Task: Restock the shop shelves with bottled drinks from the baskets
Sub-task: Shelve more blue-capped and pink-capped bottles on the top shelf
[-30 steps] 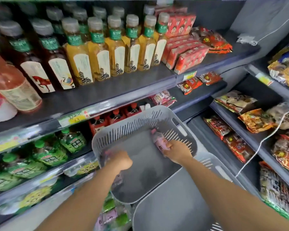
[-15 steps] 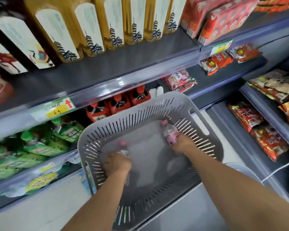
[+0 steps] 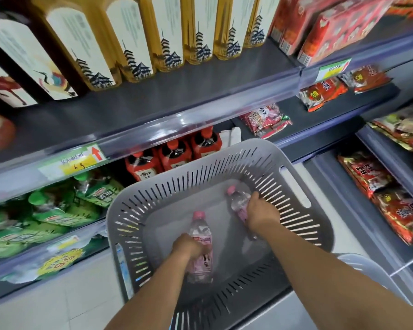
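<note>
More pink-capped bottle (image 3: pixel 199 231) beyond left hand (image 3: pixel 188 246)

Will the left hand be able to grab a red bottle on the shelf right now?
Probably not yet. The left hand is full, holding a pink-capped bottle down in the basket, and the basket's wall stands between it and the red bottles.

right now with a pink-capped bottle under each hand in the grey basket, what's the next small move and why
Probably lift both bottles straight up out of the basket. The left hand grips the left bottle and the right hand grips the right bottle, both low inside it, so they must clear its slotted wall before being shelved.
</note>
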